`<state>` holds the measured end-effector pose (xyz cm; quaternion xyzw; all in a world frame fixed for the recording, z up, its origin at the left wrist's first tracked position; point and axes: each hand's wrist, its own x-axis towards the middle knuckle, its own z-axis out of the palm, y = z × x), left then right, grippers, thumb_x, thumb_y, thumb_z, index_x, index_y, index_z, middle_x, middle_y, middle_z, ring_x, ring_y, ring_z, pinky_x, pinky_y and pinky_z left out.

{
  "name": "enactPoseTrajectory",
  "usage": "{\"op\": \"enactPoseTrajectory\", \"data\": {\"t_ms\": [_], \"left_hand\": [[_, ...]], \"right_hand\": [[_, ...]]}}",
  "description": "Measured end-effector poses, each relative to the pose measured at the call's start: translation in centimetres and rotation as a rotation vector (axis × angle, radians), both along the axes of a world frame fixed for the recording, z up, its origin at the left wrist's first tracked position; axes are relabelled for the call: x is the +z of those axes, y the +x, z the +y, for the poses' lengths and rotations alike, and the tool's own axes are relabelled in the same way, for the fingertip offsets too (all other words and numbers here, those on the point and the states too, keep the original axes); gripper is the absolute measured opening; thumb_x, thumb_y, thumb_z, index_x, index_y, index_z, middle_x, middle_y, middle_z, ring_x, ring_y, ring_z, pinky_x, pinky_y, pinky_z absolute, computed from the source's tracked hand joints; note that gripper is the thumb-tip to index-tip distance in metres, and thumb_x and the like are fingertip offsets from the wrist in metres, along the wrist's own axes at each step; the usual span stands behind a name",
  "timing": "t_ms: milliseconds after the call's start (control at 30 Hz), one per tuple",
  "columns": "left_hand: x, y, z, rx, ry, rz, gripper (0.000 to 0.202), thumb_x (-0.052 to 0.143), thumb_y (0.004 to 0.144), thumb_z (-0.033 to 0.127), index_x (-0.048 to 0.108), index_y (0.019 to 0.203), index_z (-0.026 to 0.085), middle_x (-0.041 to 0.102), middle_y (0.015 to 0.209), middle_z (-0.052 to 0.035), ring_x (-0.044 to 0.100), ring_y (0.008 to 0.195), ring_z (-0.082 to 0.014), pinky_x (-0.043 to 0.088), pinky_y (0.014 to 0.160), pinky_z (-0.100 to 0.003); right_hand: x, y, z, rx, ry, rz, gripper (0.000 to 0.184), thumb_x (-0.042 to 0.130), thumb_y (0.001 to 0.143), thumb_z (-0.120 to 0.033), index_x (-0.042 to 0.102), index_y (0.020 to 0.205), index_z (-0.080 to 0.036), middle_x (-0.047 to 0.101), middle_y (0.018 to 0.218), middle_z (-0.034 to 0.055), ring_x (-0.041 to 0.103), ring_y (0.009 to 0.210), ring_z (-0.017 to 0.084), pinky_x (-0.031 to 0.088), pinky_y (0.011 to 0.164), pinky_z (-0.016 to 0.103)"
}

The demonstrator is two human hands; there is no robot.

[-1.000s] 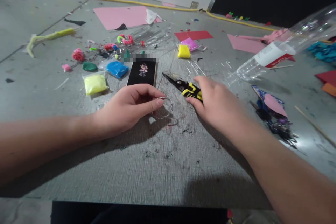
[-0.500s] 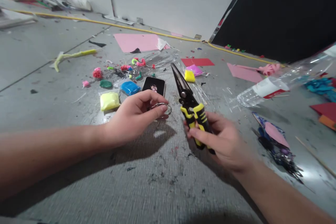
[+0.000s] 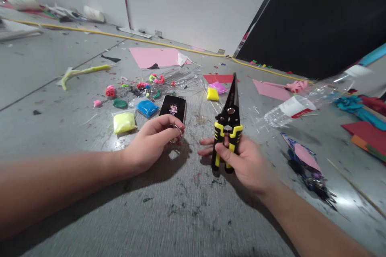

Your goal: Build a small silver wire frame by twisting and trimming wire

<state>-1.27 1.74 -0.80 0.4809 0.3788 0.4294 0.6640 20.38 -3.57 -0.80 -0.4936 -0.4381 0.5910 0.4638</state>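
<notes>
My right hand point(image 3: 245, 160) grips a pair of wire pliers point(image 3: 229, 128) with black and yellow handles. Their dark pointed jaws point away from me and look closed. Between the thumb and fingers of my left hand point(image 3: 153, 138) is a small coil of thin silvery wire point(image 3: 177, 129), partly hidden by the fingers. Just beyond that hand lies a phone point(image 3: 172, 107) with its screen lit. Soft clay packets lie to its left, one blue point(image 3: 147, 108) and one pale yellow point(image 3: 124, 123).
A plastic bottle point(image 3: 301, 104) lies on its side at the right. Farther off are pink paper point(image 3: 155, 57), red paper point(image 3: 220, 78), a bright yellow clay packet point(image 3: 212, 94) and colourful clay bits point(image 3: 144, 84). A yellow cable point(image 3: 114, 37) runs along the white wall.
The pliers have swung from leaning left to nearly upright in my right hand, and some of its fingers have stretched out. My left hand still pinches the wire, slightly lower and farther left.
</notes>
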Motion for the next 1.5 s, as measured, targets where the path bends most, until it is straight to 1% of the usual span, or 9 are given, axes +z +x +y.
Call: {"op": "enactPoseTrajectory", "data": {"t_ms": [100,300,533,667,900,1100,1233,1367,1500], "left_hand": [[0.2,0.1,-0.1,0.003,-0.033,0.007,0.007,0.069,0.079,0.019,0.063,0.081,0.018,0.058,0.073,0.0035,0.056,0.061,-0.0090,0.048,0.059,-0.022],[0.6,0.1,-0.4,-0.066,0.047,0.164,0.004,0.065,0.083,0.021,0.062,0.084,0.018,0.056,0.067,0.0047,0.054,0.054,-0.0094,0.048,0.051,-0.022],[0.7,-0.1,-0.6,-0.252,0.120,0.216,0.004,0.065,0.083,0.021,0.063,0.085,0.018,0.057,0.067,0.0040,0.051,0.055,-0.0092,0.043,0.051,-0.021],[0.8,-0.1,-0.7,-0.404,0.185,0.186,0.001,0.065,0.084,0.016,0.065,0.085,0.017,0.072,0.098,-0.0061,0.065,0.085,-0.0158,0.051,0.072,-0.027],[0.8,0.2,-1.9,-0.571,-0.194,-0.080,0.009,0.071,0.085,0.023,0.067,0.081,0.015,0.069,0.107,-0.0097,0.065,0.085,-0.0171,0.055,0.081,-0.036],[0.5,0.2,-1.7,-0.527,-0.284,-0.133,0.003,0.075,0.077,0.017,0.071,0.078,0.016,0.064,0.081,-0.0048,0.056,0.067,-0.0122,0.048,0.062,-0.024],[0.7,0.4,-1.0,-0.384,-0.313,-0.168,0.006,0.075,0.074,0.015,0.069,0.075,0.015,0.064,0.072,-0.0041,0.054,0.063,-0.0114,0.046,0.057,-0.021],[0.8,0.6,-0.8,-0.173,-0.230,-0.150,0.006,0.071,0.084,0.021,0.067,0.083,0.017,0.066,0.085,-0.0034,0.061,0.076,-0.0127,0.057,0.069,-0.024],[0.8,0.7,-0.9,0.000,-0.081,-0.079,0.012,0.060,0.098,0.032,0.060,0.095,0.020,0.070,0.106,-0.0062,0.068,0.097,-0.0174,0.062,0.074,-0.028]], "right_hand": [[-0.5,0.1,0.2,-0.060,0.002,0.122,0.030,0.066,0.072,-0.023,0.059,0.101,-0.023,0.072,0.106,0.0066,0.074,0.099,0.026,0.065,0.081,0.046],[-0.5,-0.2,0.3,-0.143,-0.050,0.180,0.030,0.071,0.061,-0.016,0.058,0.087,-0.023,0.062,0.075,-0.0040,0.068,0.071,0.016,0.063,0.083,0.046],[-0.8,-0.4,1.0,-0.149,-0.061,0.145,0.021,0.078,0.056,-0.024,0.069,0.074,-0.019,0.067,0.065,-0.0011,0.061,0.053,0.012,0.054,0.053,0.027],[-1.0,-0.8,0.7,-0.135,-0.080,0.118,0.017,0.076,0.057,-0.024,0.066,0.069,-0.018,0.062,0.054,-0.0028,0.051,0.040,0.009,0.043,0.039,0.022],[-1.0,-0.9,0.2,-0.122,0.016,-0.125,0.012,0.068,0.062,-0.021,0.056,0.063,-0.021,0.059,0.049,-0.0032,0.051,0.037,0.011,0.038,0.036,0.024],[-1.3,-0.6,0.3,-0.129,0.143,-0.172,0.040,0.078,0.062,-0.022,0.039,0.067,-0.025,0.043,0.058,-0.0094,0.039,0.043,0.007,0.032,0.038,0.022],[-1.1,-0.1,0.3,-0.039,0.226,0.015,0.030,0.073,0.073,-0.027,0.043,0.077,-0.025,0.053,0.080,-0.0032,0.051,0.064,0.012,0.047,0.056,0.028],[-0.6,-0.3,0.1,0.048,0.234,0.177,0.025,0.066,0.074,-0.026,0.046,0.088,-0.026,0.062,0.113,0.0063,0.063,0.112,0.026,0.054,0.097,0.050],[-0.9,-0.3,0.1,-0.034,0.314,0.141,0.025,0.063,0.073,-0.022,0.045,0.089,-0.028,0.060,0.127,0.0062,0.054,0.133,0.030,0.049,0.108,0.057]]}}
